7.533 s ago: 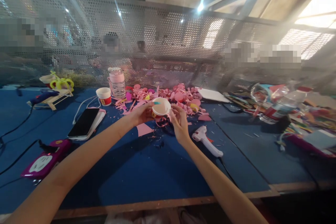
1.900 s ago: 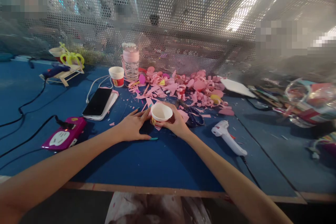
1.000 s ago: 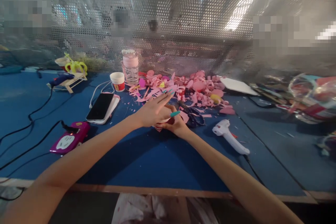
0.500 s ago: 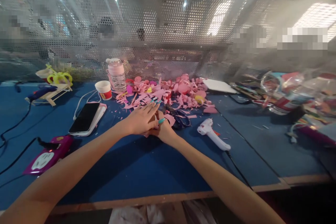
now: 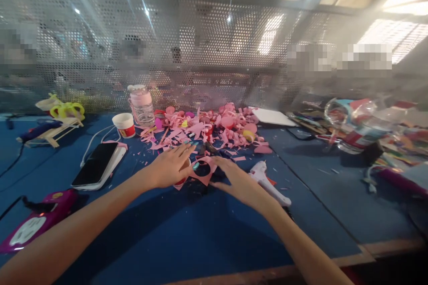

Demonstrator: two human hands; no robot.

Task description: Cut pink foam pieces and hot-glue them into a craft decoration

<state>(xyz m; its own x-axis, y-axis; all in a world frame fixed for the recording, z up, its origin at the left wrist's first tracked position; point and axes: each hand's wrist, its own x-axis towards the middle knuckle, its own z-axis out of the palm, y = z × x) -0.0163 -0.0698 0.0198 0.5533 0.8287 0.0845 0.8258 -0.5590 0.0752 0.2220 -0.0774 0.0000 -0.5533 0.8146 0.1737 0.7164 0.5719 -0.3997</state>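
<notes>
Mostly hidden under the left hand (image 5: 167, 170), a small paper cup (image 5: 182, 181) shows only a sliver of red and pale side below the palm; whether it stands upright or upside down cannot be told. That hand lies flat over it with fingers stretched toward the far edge of the desk (image 5: 187, 236), not curled round anything. Just beside it lies a pink paper piece with a round hole (image 5: 204, 172), its outline partly lost against dark scissors (image 5: 219, 170) behind, which are themselves hard to make out. The right hand (image 5: 239, 182) rests open, fingers spread, fingertips touching that pink piece, and it covers part of a white glue gun (image 5: 267, 180). Cup and pink piece sit near the middle of the blue desk, before a heap of pink scraps (image 5: 207, 127) along the far edge. Toward the left edge lie a phone (image 5: 95, 170) and a purple power strip (image 5: 33, 225), the latter cut off by the frame. Both forearms run out of view at the near edge.
</notes>
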